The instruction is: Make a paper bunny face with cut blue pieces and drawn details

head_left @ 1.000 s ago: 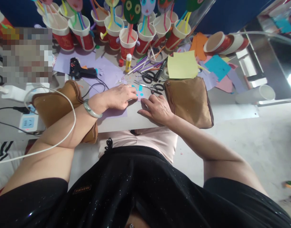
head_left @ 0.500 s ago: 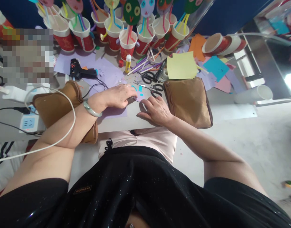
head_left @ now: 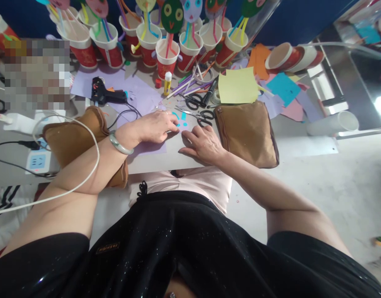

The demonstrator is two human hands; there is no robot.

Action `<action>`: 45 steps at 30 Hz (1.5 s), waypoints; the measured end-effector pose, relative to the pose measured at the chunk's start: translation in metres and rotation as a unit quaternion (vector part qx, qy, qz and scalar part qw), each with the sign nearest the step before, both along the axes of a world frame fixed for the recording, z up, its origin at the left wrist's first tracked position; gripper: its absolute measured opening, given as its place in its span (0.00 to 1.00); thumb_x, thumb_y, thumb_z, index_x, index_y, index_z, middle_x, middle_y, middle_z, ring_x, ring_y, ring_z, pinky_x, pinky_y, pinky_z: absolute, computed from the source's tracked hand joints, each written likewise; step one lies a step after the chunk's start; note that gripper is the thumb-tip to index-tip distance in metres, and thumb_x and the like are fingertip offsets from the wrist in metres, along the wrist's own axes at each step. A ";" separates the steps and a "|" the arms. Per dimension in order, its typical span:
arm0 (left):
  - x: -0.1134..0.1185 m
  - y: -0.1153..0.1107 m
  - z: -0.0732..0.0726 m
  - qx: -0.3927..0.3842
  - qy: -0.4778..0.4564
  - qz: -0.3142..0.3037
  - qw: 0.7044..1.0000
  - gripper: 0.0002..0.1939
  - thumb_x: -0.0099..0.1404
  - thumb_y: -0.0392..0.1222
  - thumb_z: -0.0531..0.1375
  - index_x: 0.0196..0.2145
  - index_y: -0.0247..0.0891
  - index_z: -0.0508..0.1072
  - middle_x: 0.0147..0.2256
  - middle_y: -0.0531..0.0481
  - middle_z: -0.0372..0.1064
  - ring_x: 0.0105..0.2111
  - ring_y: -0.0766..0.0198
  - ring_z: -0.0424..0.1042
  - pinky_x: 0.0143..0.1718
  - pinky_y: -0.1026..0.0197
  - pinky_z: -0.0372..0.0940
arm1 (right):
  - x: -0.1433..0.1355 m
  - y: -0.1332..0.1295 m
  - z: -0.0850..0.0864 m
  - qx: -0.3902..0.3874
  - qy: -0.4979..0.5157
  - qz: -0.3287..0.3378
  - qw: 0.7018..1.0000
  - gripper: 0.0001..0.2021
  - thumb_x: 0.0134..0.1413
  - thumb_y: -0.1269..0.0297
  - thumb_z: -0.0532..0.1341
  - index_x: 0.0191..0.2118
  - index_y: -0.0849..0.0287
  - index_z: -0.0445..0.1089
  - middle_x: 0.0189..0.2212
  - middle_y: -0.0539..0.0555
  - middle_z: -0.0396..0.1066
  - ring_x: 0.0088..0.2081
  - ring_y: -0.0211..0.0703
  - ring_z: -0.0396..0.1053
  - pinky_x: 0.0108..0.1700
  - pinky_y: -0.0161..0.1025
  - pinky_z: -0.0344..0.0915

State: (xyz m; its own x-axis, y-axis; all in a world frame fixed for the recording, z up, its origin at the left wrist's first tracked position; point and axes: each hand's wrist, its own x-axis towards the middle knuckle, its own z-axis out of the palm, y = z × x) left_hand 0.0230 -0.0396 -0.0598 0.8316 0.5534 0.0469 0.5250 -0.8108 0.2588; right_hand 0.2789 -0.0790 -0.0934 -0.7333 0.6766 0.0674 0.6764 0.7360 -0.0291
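A small light-purple paper piece [head_left: 183,128] with bright blue paper bits on it lies on the table between my hands. My left hand [head_left: 156,126], a bangle at its wrist, is closed with bent fingers at the piece's left edge; whatever its fingertips may pinch is hidden. On the other side, my right hand [head_left: 203,145] rests on the tabletop with its thumb apart from the bent fingers. Its fingertips touch the piece's lower right edge. Black-handled scissors [head_left: 206,114] lie just beyond the right hand. Purple sheets [head_left: 151,147] lie under and beside the left hand.
Red-and-white paper cups [head_left: 167,58] holding paper-faced straw figures line the back. Nearer are a glue stick [head_left: 167,85], a glue gun [head_left: 108,94], loose straws [head_left: 190,85] and yellow paper [head_left: 238,86]. Brown cloth pouches [head_left: 247,134] flank my arms. A white cable [head_left: 96,153] crosses over my left forearm.
My left fingers have shifted slightly over the paper piece, and more blue shows beside them. The right hand stays almost in place, its fingertips a touch further left.
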 end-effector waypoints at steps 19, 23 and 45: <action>0.009 -0.005 -0.012 0.069 -0.031 0.007 0.997 0.15 0.68 0.39 0.60 0.48 0.41 0.83 0.51 0.42 0.78 0.53 0.49 0.73 0.52 0.48 0.65 | 0.034 -0.007 -0.007 0.058 0.191 0.047 0.979 0.10 0.70 0.60 0.58 0.51 0.58 0.69 0.36 0.56 0.76 0.36 0.48 0.71 0.47 0.48 0.61; 0.009 -0.003 -0.012 0.077 -0.061 0.033 0.995 0.14 0.71 0.47 0.61 0.46 0.38 0.83 0.50 0.41 0.78 0.51 0.50 0.73 0.53 0.48 0.65 | 0.045 -0.003 0.002 0.096 0.176 0.040 0.979 0.05 0.70 0.66 0.57 0.44 0.56 0.70 0.36 0.55 0.76 0.37 0.46 0.70 0.47 0.48 0.60; 0.054 -0.085 -0.003 0.015 0.151 0.062 0.986 0.55 0.69 0.71 0.59 0.76 0.27 0.50 0.72 0.13 0.48 0.74 0.23 0.48 0.71 0.31 0.45 | 0.085 0.030 0.034 0.072 0.021 -0.225 0.971 0.14 0.67 0.55 0.59 0.46 0.59 0.76 0.51 0.65 0.73 0.52 0.62 0.65 0.56 0.55 0.61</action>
State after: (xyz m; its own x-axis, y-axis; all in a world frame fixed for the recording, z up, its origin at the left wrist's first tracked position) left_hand 0.0765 -0.1250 -0.0630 0.7358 0.6541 -0.1754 0.6704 -0.7402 0.0516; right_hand 0.3641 -0.0487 -0.0595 -0.3602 0.9092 0.2087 0.9310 0.3646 0.0184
